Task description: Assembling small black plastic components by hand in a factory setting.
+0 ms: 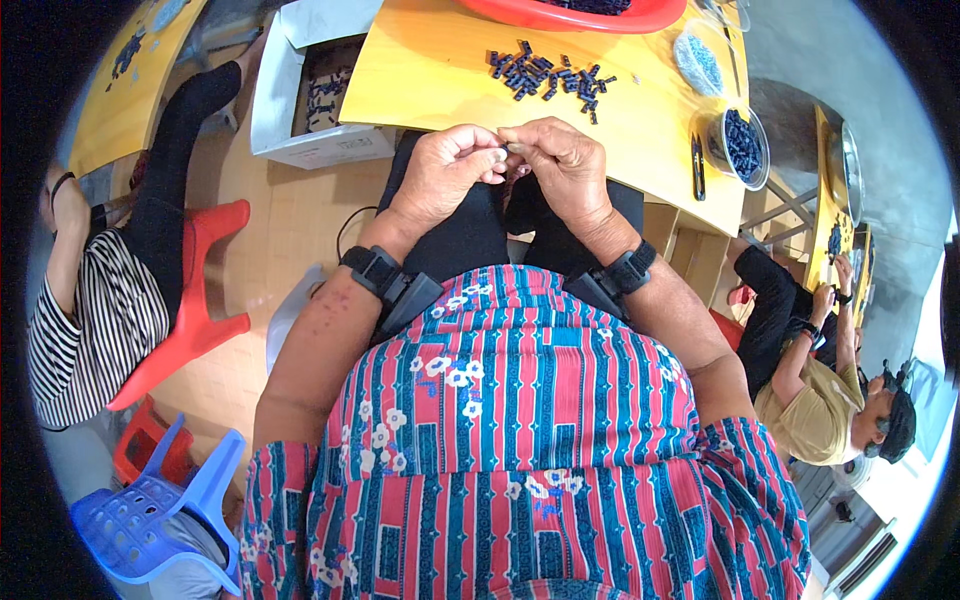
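Both hands meet over my lap, just off the near edge of the yellow table (pixel 430 70). My left hand (pixel 452 170) is closed in a pinch, thumb against fingers. My right hand (pixel 562 165) pinches from the other side, its fingertips touching those of the left. Between them is a small dark piece, mostly covered by the fingers, too small to name. Beyond the hands a loose pile of small dark plastic parts (pixel 545 75) lies on the tabletop.
A white cardboard box (pixel 330 150) with dark parts stands left of the table. On the right are a tub of dark parts (pixel 742 145), a black utility knife (pixel 698 168) and a bag of light-blue pieces (pixel 698 62). A red basin (pixel 590 22) sits far back. People sit on both sides.
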`<state>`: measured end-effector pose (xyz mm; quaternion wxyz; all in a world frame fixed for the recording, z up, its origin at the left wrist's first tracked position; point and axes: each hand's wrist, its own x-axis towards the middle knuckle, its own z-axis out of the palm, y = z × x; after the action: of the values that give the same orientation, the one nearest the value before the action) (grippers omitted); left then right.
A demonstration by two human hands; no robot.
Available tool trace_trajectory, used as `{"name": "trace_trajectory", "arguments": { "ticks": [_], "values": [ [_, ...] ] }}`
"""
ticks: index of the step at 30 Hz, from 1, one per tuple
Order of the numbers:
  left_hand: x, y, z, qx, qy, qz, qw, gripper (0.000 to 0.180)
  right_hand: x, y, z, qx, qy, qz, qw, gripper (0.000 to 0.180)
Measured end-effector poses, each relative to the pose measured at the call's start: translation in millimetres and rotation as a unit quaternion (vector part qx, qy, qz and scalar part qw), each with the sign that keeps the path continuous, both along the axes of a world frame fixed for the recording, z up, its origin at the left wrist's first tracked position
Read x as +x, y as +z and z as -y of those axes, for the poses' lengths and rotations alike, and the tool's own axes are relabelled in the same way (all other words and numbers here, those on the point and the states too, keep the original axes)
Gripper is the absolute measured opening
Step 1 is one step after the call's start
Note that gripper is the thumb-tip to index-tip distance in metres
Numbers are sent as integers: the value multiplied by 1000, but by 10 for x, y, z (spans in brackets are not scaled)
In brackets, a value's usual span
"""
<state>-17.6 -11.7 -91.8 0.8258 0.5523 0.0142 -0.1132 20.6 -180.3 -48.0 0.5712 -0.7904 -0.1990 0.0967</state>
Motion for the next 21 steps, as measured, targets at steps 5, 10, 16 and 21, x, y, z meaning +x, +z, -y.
{"name": "trace_trajectory", "arguments": {
  "ticks": [5, 10, 16, 21],
  "values": [
    [-15, -13, -1, 6, 8, 2, 1000, 11, -45, -72, 10, 3, 19, 54, 998, 24],
    [8, 1, -23, 16, 2, -2, 1000, 11, 10, -48, 41, 9, 28, 13, 999, 26],
    [57, 108, 18, 60, -12, 26, 998, 12, 81, -33, 126, 25, 36, -16, 999, 25],
    [147, 311, 61, 166, 25, 88, 982, 11, 114, 138, 156, 82, 12, -113, 990, 21]
  ]
}}
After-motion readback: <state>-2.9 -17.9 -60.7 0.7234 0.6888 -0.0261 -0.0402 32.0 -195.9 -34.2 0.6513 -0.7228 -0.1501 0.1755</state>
